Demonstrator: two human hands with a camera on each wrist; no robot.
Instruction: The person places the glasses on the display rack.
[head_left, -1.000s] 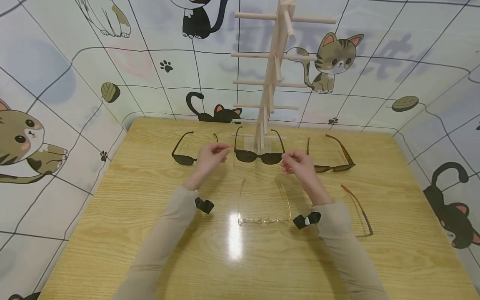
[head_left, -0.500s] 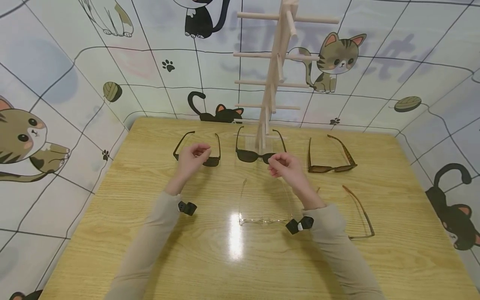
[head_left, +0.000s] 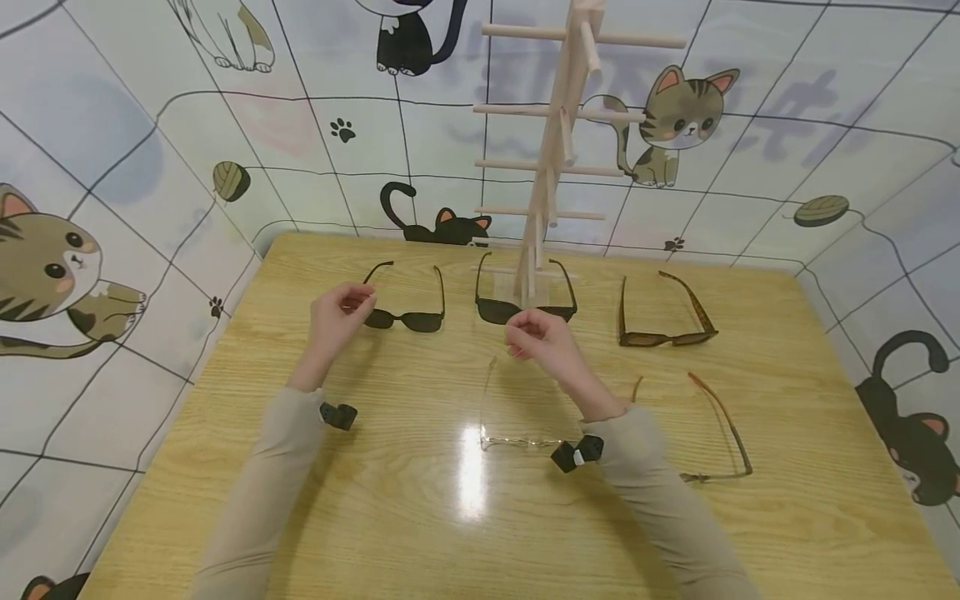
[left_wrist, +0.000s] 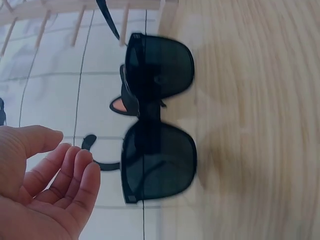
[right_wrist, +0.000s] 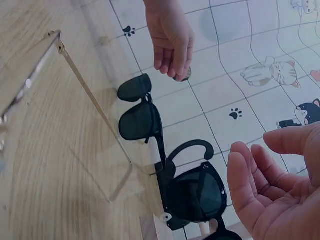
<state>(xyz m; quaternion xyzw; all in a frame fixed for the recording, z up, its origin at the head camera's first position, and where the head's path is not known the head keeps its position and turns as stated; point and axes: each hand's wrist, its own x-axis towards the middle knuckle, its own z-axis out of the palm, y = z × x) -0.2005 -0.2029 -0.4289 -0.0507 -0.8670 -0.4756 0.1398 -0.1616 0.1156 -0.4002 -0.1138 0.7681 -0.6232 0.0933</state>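
A person wears plain beige long sleeves, the fabric creased along the forearms. The left sleeve (head_left: 251,483) narrows to a snug left cuff (head_left: 298,412); just inward of that cuff sits a black left wrist camera (head_left: 338,416), small and blocky. Well to the right of the left cuff, the right sleeve (head_left: 663,496) bears a similar angular black right wrist camera (head_left: 566,457), marked with a white patch. The left hand (head_left: 335,323), just beyond the left cuff, is bare.

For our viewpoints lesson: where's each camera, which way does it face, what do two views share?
Head: on the head, facing forward and down at the table; left hand, right hand and sleeves show.
Left wrist: on it, facing the leftmost sunglasses; left hand shows.
Right wrist: on it, facing across gold glasses towards the wall; both hands show.
Head and left wrist share the leftmost sunglasses.
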